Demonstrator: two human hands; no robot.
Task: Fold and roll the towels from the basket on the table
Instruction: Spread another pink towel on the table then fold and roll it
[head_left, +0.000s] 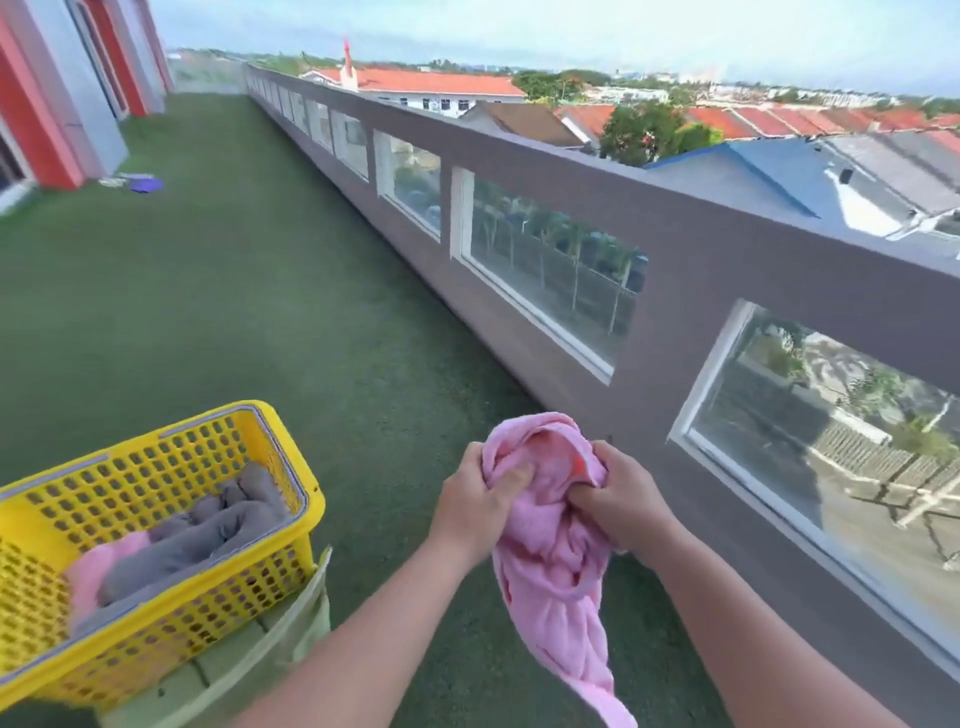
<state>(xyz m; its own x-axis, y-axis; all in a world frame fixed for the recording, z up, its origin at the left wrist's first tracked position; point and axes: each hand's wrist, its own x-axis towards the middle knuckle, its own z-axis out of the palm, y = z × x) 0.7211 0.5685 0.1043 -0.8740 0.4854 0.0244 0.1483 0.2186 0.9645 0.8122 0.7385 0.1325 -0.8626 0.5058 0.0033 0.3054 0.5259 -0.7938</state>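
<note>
— So, where is the pink towel (550, 551), and which way does it run?

— Low in the view, at about 6 o'clock, held up in the air above the green turf floor (260, 312) and not on the worktop (244, 670). It is bunched into a rumpled hood at the top and narrows into a twisted tail. Its long axis runs from 11 o'clock down to 5 o'clock, and the tail points downward and passes out of the bottom edge of the view.

— And the hands?

— Both grip it near the top. The left hand (480, 512) is on the towel's 9 o'clock side, fingers curled round the cloth, thumb pressed into the front. The right hand (623, 504) is on its 3 o'clock side, fingers dug into the folds. They are close together with bunched cloth between them; the hood rises above them and most of the length hangs below.

— Where is the basket (208, 623)?

— At 8 o'clock in the view, well apart from the hands, out toward their 9 o'clock. It is yellow and perforated and stands on the pale green worktop, of which only a corner shows. Crumpled grey towels (208, 535) lie inside, with a second pink towel (98, 571) touching them at the 8 o'clock end.

— Anything beyond?

— A parapet wall (675, 249) with glass panes runs along the right, from 5 o'clock away to 11 o'clock.
</note>
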